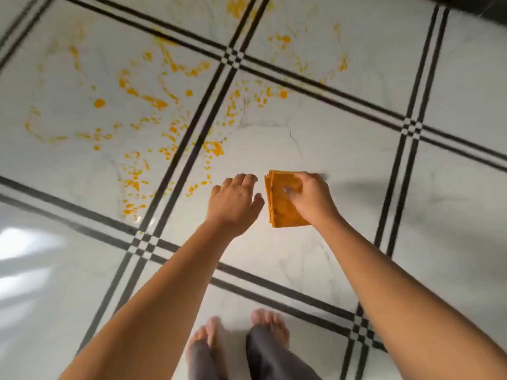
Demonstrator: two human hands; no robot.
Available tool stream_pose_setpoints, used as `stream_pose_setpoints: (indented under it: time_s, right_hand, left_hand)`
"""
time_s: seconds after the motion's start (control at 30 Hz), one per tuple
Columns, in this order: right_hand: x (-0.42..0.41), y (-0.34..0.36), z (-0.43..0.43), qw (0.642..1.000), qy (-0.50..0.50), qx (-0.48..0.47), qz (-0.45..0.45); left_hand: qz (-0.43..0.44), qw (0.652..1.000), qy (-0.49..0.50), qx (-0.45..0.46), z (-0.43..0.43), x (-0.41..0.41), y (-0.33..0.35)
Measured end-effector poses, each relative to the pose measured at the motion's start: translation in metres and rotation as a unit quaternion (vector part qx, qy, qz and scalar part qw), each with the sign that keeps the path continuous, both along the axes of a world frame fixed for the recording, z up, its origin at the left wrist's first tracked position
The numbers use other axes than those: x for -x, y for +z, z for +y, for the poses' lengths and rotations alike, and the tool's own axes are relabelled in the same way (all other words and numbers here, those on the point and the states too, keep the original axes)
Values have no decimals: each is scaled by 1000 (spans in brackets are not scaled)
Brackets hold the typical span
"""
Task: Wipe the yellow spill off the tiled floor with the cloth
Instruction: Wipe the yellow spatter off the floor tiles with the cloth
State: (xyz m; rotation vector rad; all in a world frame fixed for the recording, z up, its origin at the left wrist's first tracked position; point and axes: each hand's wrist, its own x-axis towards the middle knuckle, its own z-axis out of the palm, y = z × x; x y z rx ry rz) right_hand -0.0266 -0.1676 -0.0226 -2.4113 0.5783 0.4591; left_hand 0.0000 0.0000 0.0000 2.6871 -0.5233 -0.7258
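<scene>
A folded orange cloth (279, 207) hangs above the white tiled floor (274, 144), gripped by my right hand (310, 198) along its right side. My left hand (236, 204) hovers just left of the cloth with fingers spread and nothing in it. The yellow spill (142, 97) is smeared in streaks and drops over the tiles ahead and to the left, crossing the black grout stripes. More yellow marks lie at the top centre (285, 39). The whole view is slightly blurred.
My bare feet (241, 333) and grey trouser legs stand on the tile below my hands. Double black stripes (192, 144) divide the floor into large squares. A dark edge (472, 1) shows at the top right corner. Bright window glare lies at the left.
</scene>
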Motion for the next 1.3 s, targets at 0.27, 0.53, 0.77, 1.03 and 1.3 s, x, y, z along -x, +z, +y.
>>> stream_pose_setpoints:
  time_s: [0.27, 0.53, 0.77, 1.03, 1.3]
  right_hand:
    - [24, -163, -8, 983, 85, 152, -58]
    - [22, -175, 0, 968, 107, 226, -6]
    - [-10, -142, -2, 961, 165, 141, 174]
    - [-71, -162, 28, 892, 355, 278, 17]
    - [-157, -202, 94, 928, 267, 238, -100]
  left_hand:
    - [-49, 994, -99, -20, 1, -20, -170]
    - [-93, 982, -166, -4, 22, -22, -204]
    - [-24, 979, -192, -62, 34, -43, -170]
    - [-112, 994, -2, -18, 76, -55, -190]
    - [-152, 970, 184, -36, 116, -58, -210]
